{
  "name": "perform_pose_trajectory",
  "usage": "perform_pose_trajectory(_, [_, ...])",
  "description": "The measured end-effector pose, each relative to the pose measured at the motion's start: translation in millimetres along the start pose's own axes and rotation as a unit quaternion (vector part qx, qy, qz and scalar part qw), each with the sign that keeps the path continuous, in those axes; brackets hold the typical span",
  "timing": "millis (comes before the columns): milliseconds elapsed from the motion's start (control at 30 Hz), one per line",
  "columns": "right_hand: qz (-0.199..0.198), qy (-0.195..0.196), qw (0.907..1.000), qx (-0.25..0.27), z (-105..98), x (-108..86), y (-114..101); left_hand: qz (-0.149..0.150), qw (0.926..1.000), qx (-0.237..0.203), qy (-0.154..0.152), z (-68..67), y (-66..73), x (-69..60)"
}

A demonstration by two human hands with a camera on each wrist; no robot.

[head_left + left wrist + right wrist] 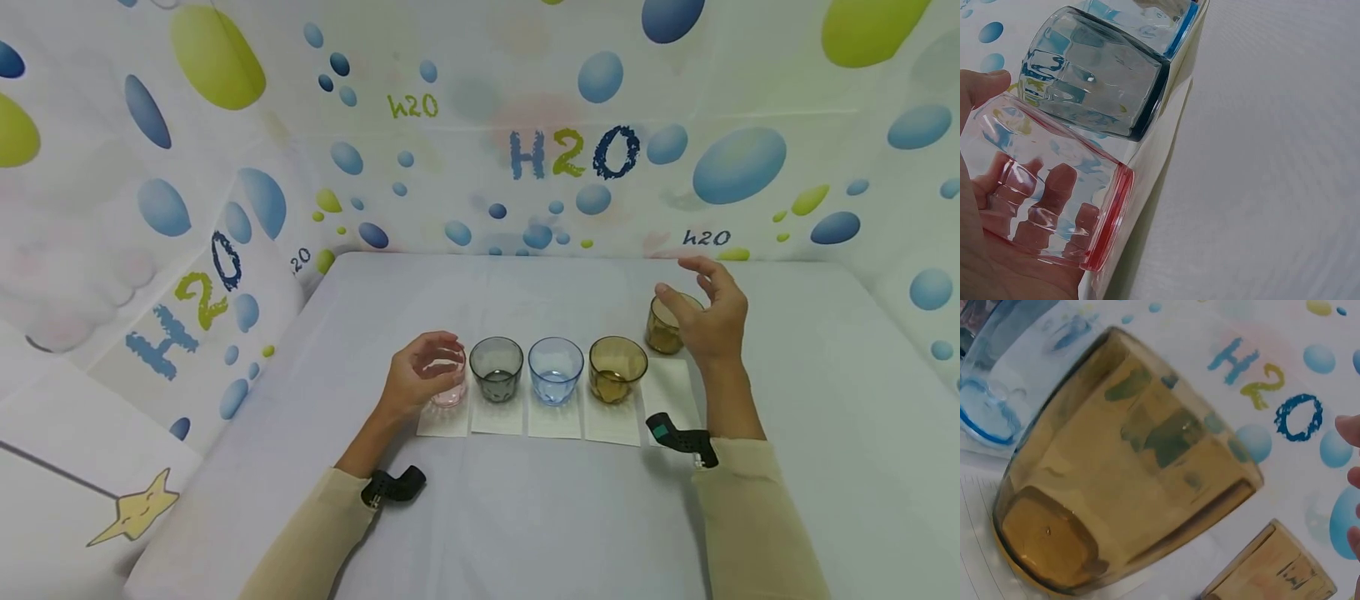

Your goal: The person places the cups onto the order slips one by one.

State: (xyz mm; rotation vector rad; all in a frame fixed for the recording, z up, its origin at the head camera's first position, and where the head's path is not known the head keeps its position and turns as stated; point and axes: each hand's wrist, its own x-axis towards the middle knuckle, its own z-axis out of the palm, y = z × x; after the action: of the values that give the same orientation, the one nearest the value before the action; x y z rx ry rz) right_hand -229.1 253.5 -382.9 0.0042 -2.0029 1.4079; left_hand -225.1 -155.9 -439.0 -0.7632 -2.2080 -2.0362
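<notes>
A clear pink glass (447, 392) stands at the left end of a row, and my left hand (412, 372) curls round it. In the left wrist view its fingers show through the pink glass (1054, 181), with the thumb by one edge. To its right follow a grey glass (497, 371), a blue glass (556, 372) and an amber glass (617, 371). Farther back on the right is a second amber glass (660, 333). My right hand (712, 321) is raised beside that one, thumb and fingers spread apart, partly covering it; the right wrist view shows its fingertips away from the glass.
White paper slips (497, 421) lie side by side under the row. A further slip (670, 383) lies in front of the back amber glass. A white cloth covers the table (525, 517), and a printed curtain (480, 167) hangs behind it.
</notes>
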Motion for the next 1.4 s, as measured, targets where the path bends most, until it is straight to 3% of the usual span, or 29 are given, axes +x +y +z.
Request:
perform_pose_trajectory(167, [0.019,0.007,0.9996,-0.021,-2.2,1.6,9.7,0.0,1.0,-0.002,0.0,0.2,0.1,1.0])
perform_pose_trajectory(333, [0.076,-0.007,0.9956,-0.055,-4.5,0.5,17.4,-0.002,1.0,-0.005,0.001,0.7,0.9,0.7])
perform_pose_trajectory(467, [0.099,-0.017,0.9921,-0.076,-1.8,0.4,23.5,-0.004,1.0,-0.007,0.003,1.0,1.5,0.3])
perform_pose_trajectory(633, [0.107,-0.008,0.9904,-0.087,3.6,0.2,30.8,-0.008,0.9999,-0.006,0.006,1.4,2.0,0.5])
perform_pose_trajectory(900, [0.166,-0.017,0.9824,-0.084,6.9,-2.6,36.6,-0.01,0.9999,-0.006,0.005,0.9,2.1,0.4])
perform_pose_trajectory(1233, [0.179,-0.02,0.9805,-0.078,8.3,-4.5,40.8,-0.007,0.9999,-0.006,0.006,1.3,2.2,0.1])
perform_pose_trajectory(1400, [0.143,0.01,0.9854,-0.091,11.5,-5.1,44.6,-0.007,0.9999,-0.01,0.005,1.2,1.5,0.0])
